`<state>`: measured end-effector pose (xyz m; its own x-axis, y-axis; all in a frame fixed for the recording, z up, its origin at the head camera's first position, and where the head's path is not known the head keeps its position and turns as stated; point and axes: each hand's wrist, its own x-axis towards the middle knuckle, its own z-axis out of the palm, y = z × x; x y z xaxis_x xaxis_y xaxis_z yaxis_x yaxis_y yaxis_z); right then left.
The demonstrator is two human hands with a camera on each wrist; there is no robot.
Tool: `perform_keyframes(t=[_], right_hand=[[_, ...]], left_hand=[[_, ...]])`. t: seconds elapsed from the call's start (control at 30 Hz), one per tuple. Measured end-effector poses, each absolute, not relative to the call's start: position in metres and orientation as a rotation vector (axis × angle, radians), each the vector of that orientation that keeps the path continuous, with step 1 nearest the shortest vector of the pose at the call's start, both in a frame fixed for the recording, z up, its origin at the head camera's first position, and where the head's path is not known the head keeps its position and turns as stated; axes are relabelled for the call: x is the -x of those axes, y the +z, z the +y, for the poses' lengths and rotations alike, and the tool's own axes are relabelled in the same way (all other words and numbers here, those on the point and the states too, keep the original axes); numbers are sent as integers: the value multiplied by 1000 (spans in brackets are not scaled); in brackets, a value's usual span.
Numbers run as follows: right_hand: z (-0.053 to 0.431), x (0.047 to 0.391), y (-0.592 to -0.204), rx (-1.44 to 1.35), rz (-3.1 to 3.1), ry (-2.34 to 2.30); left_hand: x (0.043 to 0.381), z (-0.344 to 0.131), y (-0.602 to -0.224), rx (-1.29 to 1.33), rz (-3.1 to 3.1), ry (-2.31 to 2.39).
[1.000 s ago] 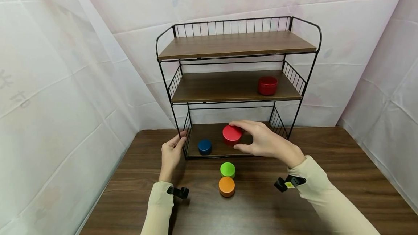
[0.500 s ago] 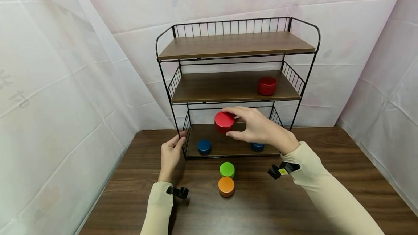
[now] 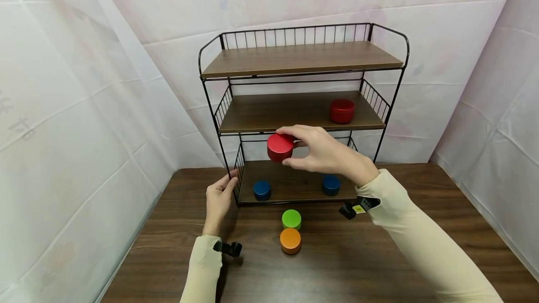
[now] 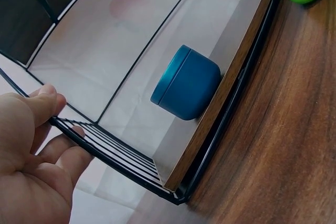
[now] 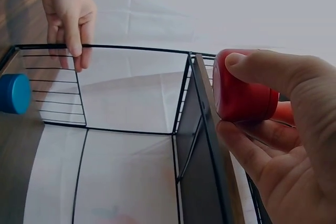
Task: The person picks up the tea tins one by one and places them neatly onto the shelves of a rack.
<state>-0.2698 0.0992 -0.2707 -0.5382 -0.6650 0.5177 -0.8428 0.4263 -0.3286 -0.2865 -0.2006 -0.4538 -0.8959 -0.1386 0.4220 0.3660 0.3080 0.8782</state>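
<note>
My right hand (image 3: pixel 326 153) holds a round red tin (image 3: pixel 279 149) between thumb and fingers, just in front of the middle shelf's front edge. In the right wrist view this tin (image 5: pixel 244 85) appears close beside the board's edge. My left hand (image 3: pixel 218 202) pinches the black wire side frame (image 4: pixel 79 139) of a three-tier rack (image 3: pixel 303 62), low on its left side. A second red tin (image 3: pixel 342 111) stands at the right of the middle shelf. On the bottom shelf are two blue tins, one at left (image 3: pixel 262 191) and one at right (image 3: pixel 331 185).
A green tin (image 3: pixel 291 219) and an orange tin (image 3: pixel 290 241) stand one before the other on the wooden table (image 3: pixel 177 256), in front of the rack. White cloth (image 3: pixel 84 106) hangs behind and at both sides.
My right hand has lifted the red tin from the bottom shelf's level up and leftward to the middle shelf's front edge, uncovering the right blue tin. My left hand stays on the rack.
</note>
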Motion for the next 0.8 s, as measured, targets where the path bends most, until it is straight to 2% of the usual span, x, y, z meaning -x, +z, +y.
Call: perform_keyframes(t=[0.8], right_hand=[[63, 291, -242, -1290, -2399, 754]], left_hand=[[287, -200, -454, 214, -2130, -1632]])
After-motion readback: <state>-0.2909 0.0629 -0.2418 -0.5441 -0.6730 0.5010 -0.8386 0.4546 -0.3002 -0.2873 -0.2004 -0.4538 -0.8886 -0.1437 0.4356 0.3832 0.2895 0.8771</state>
